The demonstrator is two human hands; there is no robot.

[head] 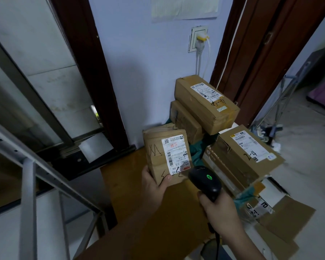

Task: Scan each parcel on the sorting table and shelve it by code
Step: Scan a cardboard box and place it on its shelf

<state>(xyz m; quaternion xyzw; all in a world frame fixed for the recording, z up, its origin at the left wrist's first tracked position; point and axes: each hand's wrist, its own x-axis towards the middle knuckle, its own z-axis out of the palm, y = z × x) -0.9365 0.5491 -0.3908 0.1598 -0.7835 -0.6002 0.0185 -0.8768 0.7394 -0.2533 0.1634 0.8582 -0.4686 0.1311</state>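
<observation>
Right hand (220,212) nearest the camera, fingers wrapping the handle of a black scanner (204,182), green light showing on top, nose pointing at the label (175,153) of a small parcel (165,156). Left hand (154,186) is gripping that parcel by its lower corner, thumb lying across the front, holding it up over the wooden table (135,194).

Big to small otherwise: metal shelf frame (28,184) standing at left, stack of parcels (238,147) sitting at the back right of the table, one reading "2-4" in marker (250,154).

Step in hand looks like the scan of the held parcel. Can't tell whether the read is registering. Next move calls for reading the handwritten code, then carrying the parcel to the matching shelf slot; the code scrawl is looking hard to read.
</observation>
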